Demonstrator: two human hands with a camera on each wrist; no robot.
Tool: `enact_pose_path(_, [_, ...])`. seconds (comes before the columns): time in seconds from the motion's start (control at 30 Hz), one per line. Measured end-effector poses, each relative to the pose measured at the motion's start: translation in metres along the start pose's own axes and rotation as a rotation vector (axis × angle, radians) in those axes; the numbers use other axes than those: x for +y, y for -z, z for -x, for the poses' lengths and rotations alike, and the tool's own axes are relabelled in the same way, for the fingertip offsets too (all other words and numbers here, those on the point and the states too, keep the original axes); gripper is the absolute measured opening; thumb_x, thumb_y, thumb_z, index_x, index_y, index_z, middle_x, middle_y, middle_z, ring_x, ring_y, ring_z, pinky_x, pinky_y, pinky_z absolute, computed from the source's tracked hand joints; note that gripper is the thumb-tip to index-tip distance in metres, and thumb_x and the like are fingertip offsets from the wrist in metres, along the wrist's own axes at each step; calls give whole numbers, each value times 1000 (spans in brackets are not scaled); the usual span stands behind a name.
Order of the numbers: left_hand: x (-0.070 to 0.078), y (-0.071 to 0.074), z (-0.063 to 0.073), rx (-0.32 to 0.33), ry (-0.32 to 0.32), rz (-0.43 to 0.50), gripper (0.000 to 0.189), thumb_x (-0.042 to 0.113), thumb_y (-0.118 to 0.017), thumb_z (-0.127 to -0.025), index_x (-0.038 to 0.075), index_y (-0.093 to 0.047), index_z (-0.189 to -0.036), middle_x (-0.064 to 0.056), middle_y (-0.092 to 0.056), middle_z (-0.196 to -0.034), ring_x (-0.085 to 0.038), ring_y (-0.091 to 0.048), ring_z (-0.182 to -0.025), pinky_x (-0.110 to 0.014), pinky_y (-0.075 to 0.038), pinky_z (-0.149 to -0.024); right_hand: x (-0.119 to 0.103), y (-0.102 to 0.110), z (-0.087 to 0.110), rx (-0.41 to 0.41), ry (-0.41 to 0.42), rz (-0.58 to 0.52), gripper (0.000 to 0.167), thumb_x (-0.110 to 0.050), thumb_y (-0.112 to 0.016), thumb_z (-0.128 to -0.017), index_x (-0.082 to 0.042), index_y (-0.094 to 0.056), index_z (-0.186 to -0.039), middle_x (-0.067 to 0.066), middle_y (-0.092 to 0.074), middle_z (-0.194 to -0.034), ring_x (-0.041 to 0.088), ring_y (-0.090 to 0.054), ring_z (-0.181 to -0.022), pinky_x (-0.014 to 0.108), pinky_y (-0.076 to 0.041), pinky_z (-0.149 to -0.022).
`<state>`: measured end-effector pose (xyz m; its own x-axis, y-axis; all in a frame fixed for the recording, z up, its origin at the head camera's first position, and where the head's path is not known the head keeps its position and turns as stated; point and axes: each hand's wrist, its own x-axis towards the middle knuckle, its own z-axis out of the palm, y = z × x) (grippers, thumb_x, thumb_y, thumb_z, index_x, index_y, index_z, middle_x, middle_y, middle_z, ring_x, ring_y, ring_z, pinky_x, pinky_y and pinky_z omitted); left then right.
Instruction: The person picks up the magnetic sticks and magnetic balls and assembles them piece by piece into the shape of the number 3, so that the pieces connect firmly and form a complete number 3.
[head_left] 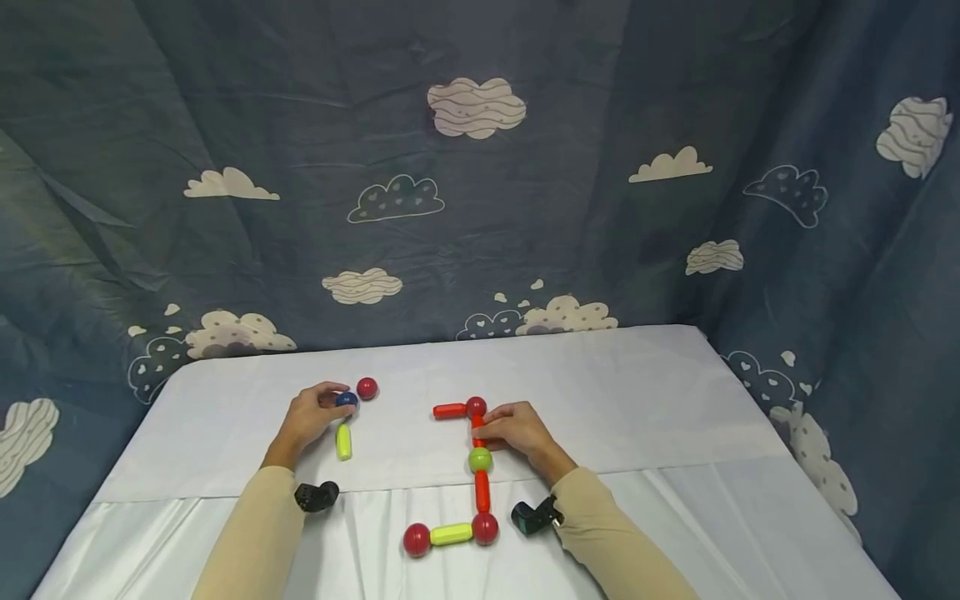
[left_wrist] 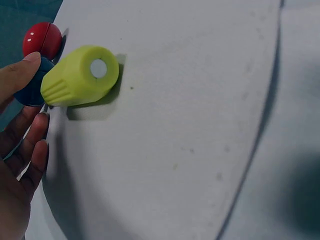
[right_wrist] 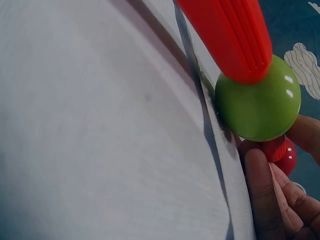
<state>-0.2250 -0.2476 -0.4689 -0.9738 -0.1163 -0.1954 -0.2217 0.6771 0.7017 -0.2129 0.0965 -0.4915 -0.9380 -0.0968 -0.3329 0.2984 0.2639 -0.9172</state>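
Note:
My left hand (head_left: pixel 306 418) pinches a blue ball (head_left: pixel 347 400) between thumb and fingers at the left of the table. A yellow-green rod (left_wrist: pixel 80 75) with a pale round end extends from the blue ball toward me. Just beyond lies a loose-looking red ball (head_left: pixel 367 388). My right hand (head_left: pixel 519 430) grips a short red rod (head_left: pixel 477 422), partly hidden by the fingers. This rod runs between a red ball (head_left: pixel 476 406) at its far end and a green ball (right_wrist: pixel 257 102) at its near end.
From the green ball another red rod (head_left: pixel 482 492) leads to a near red ball (head_left: pixel 485 528). A yellow-green rod (head_left: pixel 452 534) joins that to a further red ball (head_left: pixel 417 540). One red rod (head_left: pixel 449 411) points left from the chain's far end. White cloth (head_left: pixel 637 392) covers the table.

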Motion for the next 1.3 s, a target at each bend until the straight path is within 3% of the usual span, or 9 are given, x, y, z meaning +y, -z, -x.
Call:
enact_pose_path(0.27, [-3,0,-1,-37,57,-4,52,20,-70,-102,-7,-56,-144,-30,-61,-136,-39,-55,-120,-53,-47,-108,1,0,1,2,0,6,22,-3,-86,-84,3,-75,-102,10,-77,-88,13,-73,-73,29,-64,-71])
enact_pose_path(0.47, [-3,4,2,-34,51,-12,53,22,-70,-102,-6,-56,-144,-29,-60,-135,-38,-55,-119,-52,-48,-106,-1,-2,1,3,3,-9,20,-2,-85,-83,4,-75,-100,9,-76,-87,12,-73,-72,29,-63,-70])
enact_pose_path(0.67, [-3,5,10,-2,18,-7,49,20,-74,-100,-4,-61,-141,-27,-63,-130,-36,-56,-114,-44,-50,-96,0,-1,1,8,-6,0,22,-4,-86,-84,3,-75,-101,11,-77,-91,13,-73,-74,28,-63,-71])
enact_pose_path(0.83, [2,5,19,0,11,23,49,19,-76,-98,-2,-63,-140,-28,-61,-141,-39,-61,-122,-50,-53,-104,-1,0,2,12,-8,9,24,-5,-86,-85,3,-74,-103,10,-78,-91,14,-74,-75,29,-64,-72])
enact_pose_path(0.97, [6,2,24,-15,-24,36,51,16,-78,-95,-2,-62,-140,-28,-61,-142,-41,-65,-123,-49,-55,-103,0,0,3,14,-7,11,24,-5,-86,-85,3,-74,-104,9,-78,-89,14,-75,-75,29,-64,-73])
enact_pose_path(1.3, [22,-15,31,-60,-110,34,45,5,-81,-91,-1,-67,-134,-26,-70,-124,-35,-69,-111,-45,-59,-94,0,-1,3,17,-1,6,23,-5,-86,-85,3,-74,-103,10,-77,-90,13,-74,-76,29,-64,-74])
